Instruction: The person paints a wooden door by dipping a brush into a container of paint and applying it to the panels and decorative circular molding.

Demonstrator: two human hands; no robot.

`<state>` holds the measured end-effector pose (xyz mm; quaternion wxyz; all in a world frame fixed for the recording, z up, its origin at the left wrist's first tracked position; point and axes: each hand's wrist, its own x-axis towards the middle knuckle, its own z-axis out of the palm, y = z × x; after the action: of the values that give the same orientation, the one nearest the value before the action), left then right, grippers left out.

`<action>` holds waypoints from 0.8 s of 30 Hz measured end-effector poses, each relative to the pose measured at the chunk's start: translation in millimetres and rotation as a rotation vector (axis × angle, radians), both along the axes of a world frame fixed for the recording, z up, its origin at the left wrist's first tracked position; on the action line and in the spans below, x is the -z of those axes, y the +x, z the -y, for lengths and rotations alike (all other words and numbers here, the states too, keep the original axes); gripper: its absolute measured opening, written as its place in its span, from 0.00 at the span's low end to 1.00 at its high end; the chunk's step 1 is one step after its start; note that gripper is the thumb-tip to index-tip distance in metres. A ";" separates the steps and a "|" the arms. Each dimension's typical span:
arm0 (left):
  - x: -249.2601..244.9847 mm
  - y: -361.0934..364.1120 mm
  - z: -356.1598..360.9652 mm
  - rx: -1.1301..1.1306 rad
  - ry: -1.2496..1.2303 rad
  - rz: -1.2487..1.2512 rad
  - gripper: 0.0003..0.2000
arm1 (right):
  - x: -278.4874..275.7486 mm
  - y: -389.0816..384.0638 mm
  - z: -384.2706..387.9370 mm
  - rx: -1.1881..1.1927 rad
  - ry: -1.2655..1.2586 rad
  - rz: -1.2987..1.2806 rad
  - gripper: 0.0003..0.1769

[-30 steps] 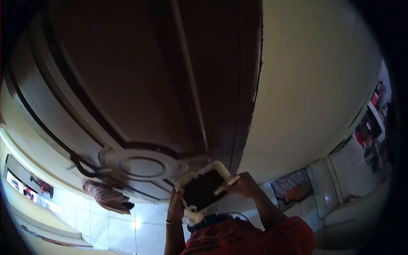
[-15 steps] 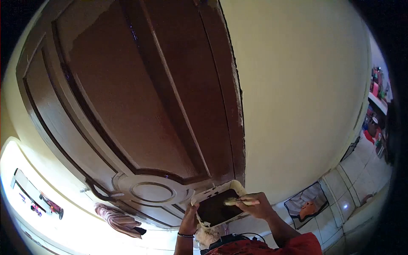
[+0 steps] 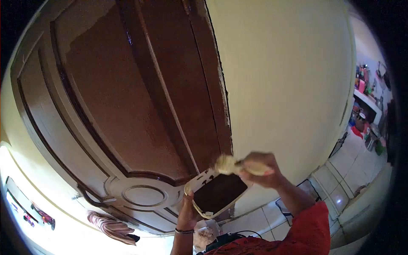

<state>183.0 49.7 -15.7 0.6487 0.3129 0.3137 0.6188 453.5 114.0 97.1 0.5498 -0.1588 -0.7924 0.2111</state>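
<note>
My left hand [image 3: 187,213] grips the near left side of a white tray [image 3: 221,193] with dark brown paint in it. Dark smears mark the tray's far wall. In my right hand [image 3: 261,169] is a paintbrush [image 3: 229,165], raised over the tray's far right edge; its pale bristles point left, slightly blurred by motion. Beyond the tray stands a panelled brown door [image 3: 123,106], darker and glossier over much of its right part, paler at the left.
A cream wall [image 3: 280,85] is right of the door. A striped cloth [image 3: 111,227] hangs at lower left, near a door handle [image 3: 76,197]. A dark-edged mat [image 3: 307,191] lies on the tiled floor [image 3: 255,219]. Kitchen items [image 3: 369,138] show far right.
My right hand has lifted the brush up out of the tray, and the mat is now partly hidden behind my arm. The view has shifted slightly to the right.
</note>
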 end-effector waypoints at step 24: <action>-12.8 4.1 30.1 -0.096 0.036 0.051 0.27 | -260.5 -21.8 -102.2 0.630 0.665 -0.551 0.12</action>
<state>187.1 19.6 -2.9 0.6203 0.2934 0.3005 0.6625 431.7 216.2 357.7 0.7949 -0.1450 -0.5566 -0.1929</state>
